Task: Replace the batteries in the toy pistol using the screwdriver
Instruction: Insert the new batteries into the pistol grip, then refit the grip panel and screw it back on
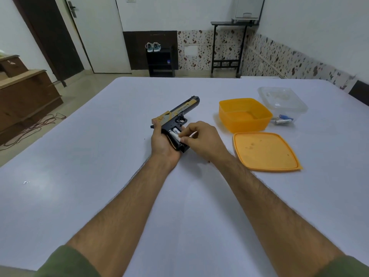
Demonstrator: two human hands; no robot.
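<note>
Green sleeves frame the shot. Left hand wraps the toy pistol at table centre; right hand pinches a battery into its grip. At two o'clock, orange tub, lid, clear box with batteries.

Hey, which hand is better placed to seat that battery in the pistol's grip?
Right. The right hand already pinches the battery at the open compartment in the grip, while the left hand is busy holding the toy pistol steady on the table.
</note>
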